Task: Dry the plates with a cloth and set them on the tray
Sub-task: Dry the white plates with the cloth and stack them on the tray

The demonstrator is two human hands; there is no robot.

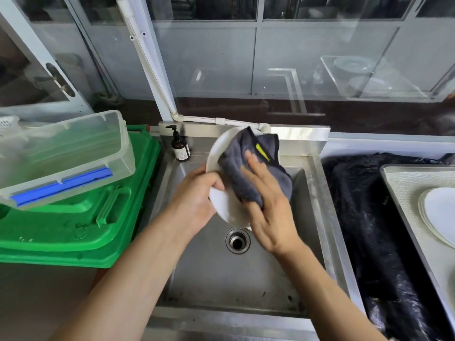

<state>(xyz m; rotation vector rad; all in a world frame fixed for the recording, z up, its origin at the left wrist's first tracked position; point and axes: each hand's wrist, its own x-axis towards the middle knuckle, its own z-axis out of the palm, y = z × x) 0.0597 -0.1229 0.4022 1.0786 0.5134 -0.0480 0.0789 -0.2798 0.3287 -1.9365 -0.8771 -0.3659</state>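
Observation:
A white plate [219, 153] is held tilted above the steel sink [317, 193]. My left hand [197, 193] grips its lower left rim, thumb over the face. A grey cloth [248, 168] with a yellow tag covers most of the plate. My right hand [268, 203] presses the cloth against the plate, with the fingers lying fairly straight on top. At the right edge a metal tray [403, 193] carries white plates [440, 212] lying flat.
A brown pump bottle [180, 147] stands at the sink's back left corner. A clear plastic box [64, 153] with a blue clip sits on a green crate [98, 217] to the left. Black plastic sheeting [364, 217] lies between sink and tray. The drain [237, 241] is below my hands.

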